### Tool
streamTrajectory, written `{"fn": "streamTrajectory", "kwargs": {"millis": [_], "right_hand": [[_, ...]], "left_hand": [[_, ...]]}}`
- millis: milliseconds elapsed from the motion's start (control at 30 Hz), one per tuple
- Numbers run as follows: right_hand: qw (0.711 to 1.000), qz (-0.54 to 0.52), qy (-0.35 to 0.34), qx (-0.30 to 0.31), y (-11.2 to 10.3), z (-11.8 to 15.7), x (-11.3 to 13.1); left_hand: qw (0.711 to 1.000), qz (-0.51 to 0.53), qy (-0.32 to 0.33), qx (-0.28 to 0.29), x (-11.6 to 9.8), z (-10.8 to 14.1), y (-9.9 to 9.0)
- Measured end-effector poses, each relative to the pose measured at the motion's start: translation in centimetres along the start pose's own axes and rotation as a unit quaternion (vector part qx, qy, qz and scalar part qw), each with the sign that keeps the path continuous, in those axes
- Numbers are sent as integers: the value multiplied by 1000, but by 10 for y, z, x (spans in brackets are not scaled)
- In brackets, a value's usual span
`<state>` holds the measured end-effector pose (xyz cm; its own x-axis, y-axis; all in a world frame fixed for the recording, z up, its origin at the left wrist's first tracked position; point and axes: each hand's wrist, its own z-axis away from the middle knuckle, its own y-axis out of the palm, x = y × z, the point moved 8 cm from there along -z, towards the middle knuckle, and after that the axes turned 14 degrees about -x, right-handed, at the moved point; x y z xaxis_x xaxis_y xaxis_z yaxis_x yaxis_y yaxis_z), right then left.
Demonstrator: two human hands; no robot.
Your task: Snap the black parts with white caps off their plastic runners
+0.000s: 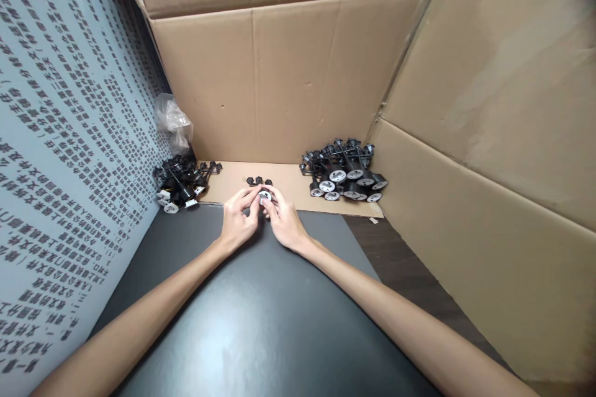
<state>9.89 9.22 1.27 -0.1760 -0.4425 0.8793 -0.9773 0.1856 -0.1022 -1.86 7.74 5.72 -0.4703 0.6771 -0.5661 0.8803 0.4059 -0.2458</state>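
Head view, left to right. Far left: blue-grey panel (pixel 69 136) covered in dense black printed characters. At its back corner sits a crumpled clear plastic bag (pixel 173 124). Just below that is the left heap of black parts (pixel 179 185), tangled stalks with some round white faces, at the edge of a flat cardboard sheet (pixel 291 183) lying along the back of the dark glossy counter (pixel 261 329).

Center: left hand (pixel 237 218) and right hand (pixel 284 220) are close together above the counter's back edge, wrists apart, fingertips meeting at a round white-faced part (pixel 264 196). Left fingers (pixel 244 197) are curled and together, closed on the part's left side. Right fingers (pixel 275 203) are curled over its right side, also closed on it. The part is held between both hands, mostly hidden by the fingers, just in front of the cardboard sheet. A few small black pieces (pixel 258 181) lie on the sheet just beyond the fingertips, not touching them.

Right: the right heap of black parts (pixel 344 172), with white round faces toward the camera, sits on the sheet well apart from the hands. Cardboard walls (pixel 493 105) enclose the back and right.
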Motion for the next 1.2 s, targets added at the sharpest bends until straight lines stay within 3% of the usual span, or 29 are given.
{"fn": "streamTrajectory", "kwargs": {"millis": [300,533,933,1200], "right_hand": [[1000,-23,15,-2,0,0,3],[999,12,-39,-16,-3,0,16],[997,41,-68,4,-2,1,27],[997,37,-65,-2,-1,1,19]], "left_hand": [[992,76,-96,-9,9,0,1],[986,96,-140,-5,15,0,2],[992,69,-106,-13,13,-3,-2],[994,67,-85,-5,8,-4,-1]]}}
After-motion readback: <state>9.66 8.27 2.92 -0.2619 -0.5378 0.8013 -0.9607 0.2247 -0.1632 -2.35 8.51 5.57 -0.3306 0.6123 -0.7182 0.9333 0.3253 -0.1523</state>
